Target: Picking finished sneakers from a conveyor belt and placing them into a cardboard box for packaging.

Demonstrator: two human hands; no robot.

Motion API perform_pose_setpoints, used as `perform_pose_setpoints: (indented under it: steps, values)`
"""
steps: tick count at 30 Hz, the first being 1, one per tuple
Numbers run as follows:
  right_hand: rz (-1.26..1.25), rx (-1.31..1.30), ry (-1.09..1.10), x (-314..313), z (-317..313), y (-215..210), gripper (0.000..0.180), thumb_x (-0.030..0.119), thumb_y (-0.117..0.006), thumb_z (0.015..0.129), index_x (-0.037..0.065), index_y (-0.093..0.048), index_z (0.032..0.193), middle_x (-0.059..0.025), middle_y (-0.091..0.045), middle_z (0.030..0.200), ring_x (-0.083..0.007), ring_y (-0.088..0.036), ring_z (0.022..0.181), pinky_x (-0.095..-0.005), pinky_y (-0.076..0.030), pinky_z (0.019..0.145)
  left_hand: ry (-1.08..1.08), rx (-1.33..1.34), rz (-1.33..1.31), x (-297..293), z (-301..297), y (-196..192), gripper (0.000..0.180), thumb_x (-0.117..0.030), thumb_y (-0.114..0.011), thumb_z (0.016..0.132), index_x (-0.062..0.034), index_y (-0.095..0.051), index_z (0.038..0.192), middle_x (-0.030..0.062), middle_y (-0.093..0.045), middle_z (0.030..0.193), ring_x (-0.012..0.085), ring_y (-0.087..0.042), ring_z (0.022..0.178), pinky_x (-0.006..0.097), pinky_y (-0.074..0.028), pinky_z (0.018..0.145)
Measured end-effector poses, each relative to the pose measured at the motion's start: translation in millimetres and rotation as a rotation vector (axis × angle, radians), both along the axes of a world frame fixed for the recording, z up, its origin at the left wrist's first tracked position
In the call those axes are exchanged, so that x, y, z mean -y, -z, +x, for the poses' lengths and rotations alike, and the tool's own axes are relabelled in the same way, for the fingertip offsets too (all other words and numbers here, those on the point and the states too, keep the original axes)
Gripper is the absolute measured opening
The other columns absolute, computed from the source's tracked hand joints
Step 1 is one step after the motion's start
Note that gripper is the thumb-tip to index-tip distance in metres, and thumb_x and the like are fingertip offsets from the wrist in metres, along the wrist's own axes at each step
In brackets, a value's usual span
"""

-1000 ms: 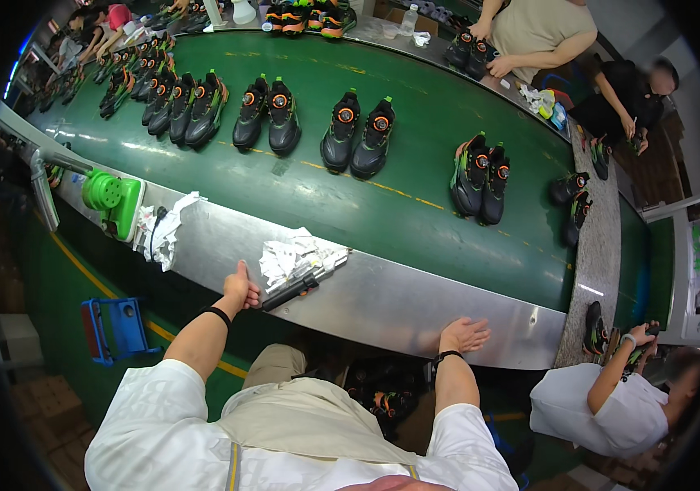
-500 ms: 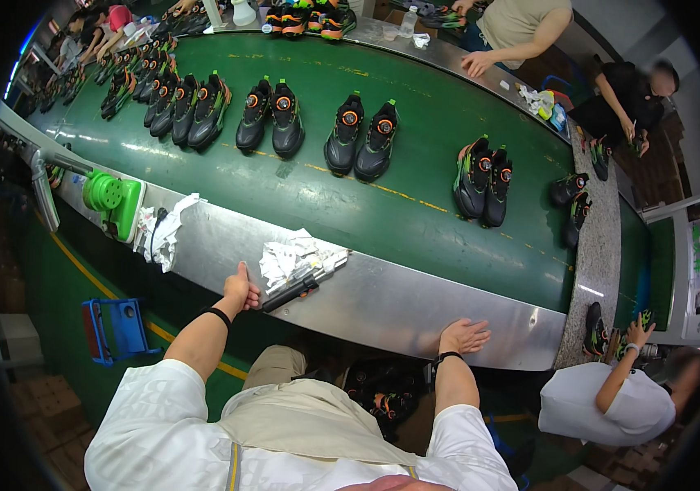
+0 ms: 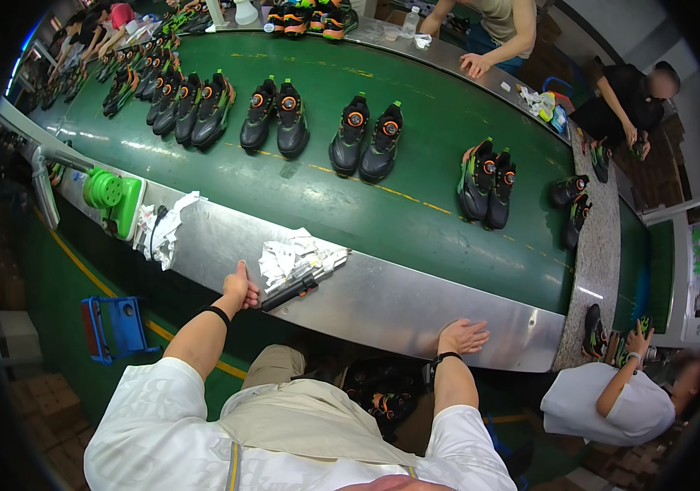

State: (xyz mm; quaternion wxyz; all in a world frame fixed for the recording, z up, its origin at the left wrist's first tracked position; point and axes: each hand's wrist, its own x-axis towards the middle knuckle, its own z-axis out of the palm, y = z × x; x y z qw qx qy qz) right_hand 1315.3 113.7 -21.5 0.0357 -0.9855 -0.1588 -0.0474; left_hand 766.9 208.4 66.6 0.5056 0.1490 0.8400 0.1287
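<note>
My left hand (image 3: 240,290) rests at the near edge of the metal ledge (image 3: 391,307), thumb pointing up and fingers extended, with nothing visible in it. Just right of it lie a long black tool (image 3: 289,293) and a heap of crumpled white paper (image 3: 291,259). Palm down on the ledge farther right is my right hand (image 3: 464,336), its fingers spread and holding nothing. Beyond the ledge, pairs of black sports shoes with orange dials stand on the green belt; the nearest are a middle pair (image 3: 365,141) and a right pair (image 3: 487,185).
A green device (image 3: 121,203) and more crumpled paper (image 3: 163,229) sit on the ledge's left. A blue stool (image 3: 118,329) stands on the floor. Co-workers are across the belt and at right, beside a speckled counter (image 3: 600,262).
The shoes on the belt have shifted slightly to the right. The co-worker across the belt has shifted left. Both my hands are nearly still.
</note>
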Motion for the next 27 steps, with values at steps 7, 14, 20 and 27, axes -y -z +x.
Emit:
perform_pose_setpoints:
  steps: [7, 14, 20, 27]
  values:
    - [0.003, 0.018, -0.008, 4.7, -0.4, -4.0, 0.058, 0.032, -0.045, 0.093, 0.01, -0.041, 0.146, -0.0212, -0.039, 0.15, -0.0343, -0.033, 0.142, -0.0493, -0.024, 0.116, 0.025, -0.011, 0.018, 0.9, 3.7, -4.4, 0.086, -0.071, -0.024, 0.096, -0.0009, -0.063, 0.065, 0.0089, -0.059, 0.052, 0.0222, -0.055, 0.039, 0.035, -0.038, 0.038]
    - [-0.001, 0.032, -0.007, 1.4, -2.7, -4.8, 0.058, 0.032, -0.046, 0.093, 0.01, -0.041, 0.146, -0.0211, -0.039, 0.15, -0.034, -0.033, 0.142, -0.0484, -0.025, 0.116, 0.014, -0.005, 0.015, 2.0, -0.5, -1.4, 0.087, -0.072, -0.024, 0.095, -0.0006, -0.064, 0.066, 0.0091, -0.058, 0.052, 0.0222, -0.056, 0.039, 0.035, -0.038, 0.037]
    - [0.014, 0.018, -0.001, 3.0, -2.0, -4.2, 0.058, 0.032, -0.046, 0.093, 0.01, -0.041, 0.146, -0.0212, -0.039, 0.15, -0.0338, -0.033, 0.142, -0.0488, -0.025, 0.116, 0.022, -0.007, 0.015, 1.4, 2.6, -6.7, 0.087, -0.072, -0.023, 0.095, -0.0008, -0.064, 0.066, 0.0091, -0.058, 0.052, 0.0222, -0.056, 0.039, 0.034, -0.038, 0.037]
    - [0.008, 0.011, 0.0, 2.5, -2.3, -7.1, 0.058, 0.032, -0.046, 0.093, 0.01, -0.041, 0.146, -0.0217, -0.038, 0.15, -0.034, -0.033, 0.142, -0.0492, -0.024, 0.116, 0.016, 0.007, 0.012, 1.9, -0.7, 0.0, 0.087, -0.072, -0.023, 0.095, 0.0002, -0.063, 0.066, 0.0093, -0.057, 0.051, 0.0222, -0.055, 0.038, 0.034, -0.038, 0.036]
